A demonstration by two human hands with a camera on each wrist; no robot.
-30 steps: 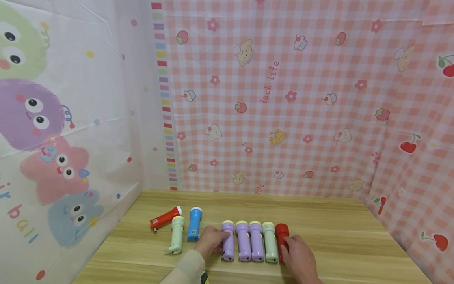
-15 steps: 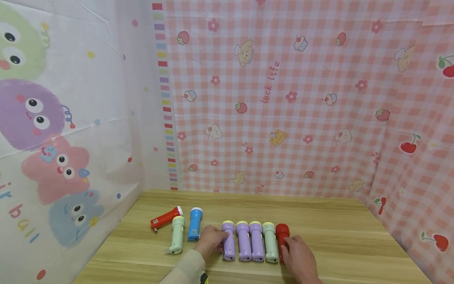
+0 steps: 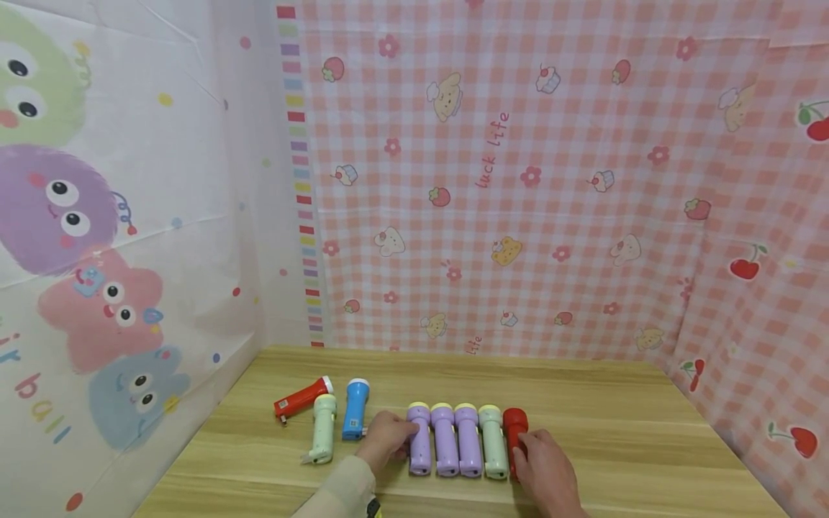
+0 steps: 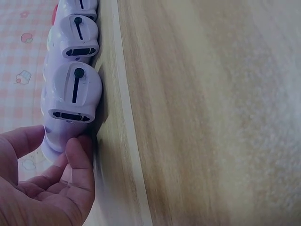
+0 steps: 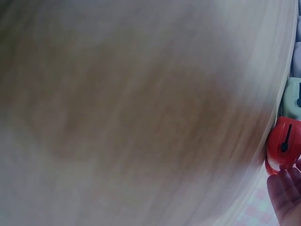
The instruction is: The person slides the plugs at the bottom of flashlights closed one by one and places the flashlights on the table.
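Note:
A purple flashlight [image 3: 420, 442] ends the left side of a row of flashlights lying side by side on the table. My left hand [image 3: 386, 440] holds it, thumb over the top and fingers bent against its side, as the left wrist view shows. At the row's right end lies a red flashlight [image 3: 516, 424]. My right hand [image 3: 547, 467] grips it from the right, with fingertips along its side in the right wrist view [image 5: 286, 188]. Between these two lie a second purple flashlight [image 3: 445, 442], a third purple flashlight [image 3: 469, 442] and a pale green flashlight [image 3: 494, 442].
Left of the row lie a blue flashlight [image 3: 355, 410], another pale green flashlight [image 3: 323, 429] and a slanted red flashlight with a white rim [image 3: 301, 399]. A pink checked cloth [image 3: 414, 216] hangs behind the wooden table [image 3: 622, 403]; a white cartoon sheet [image 3: 214, 216] hangs at left.
The leftmost purple flashlight has slid slightly right under my left hand, closing up with its purple neighbour. My right hand stays in place on the red flashlight.

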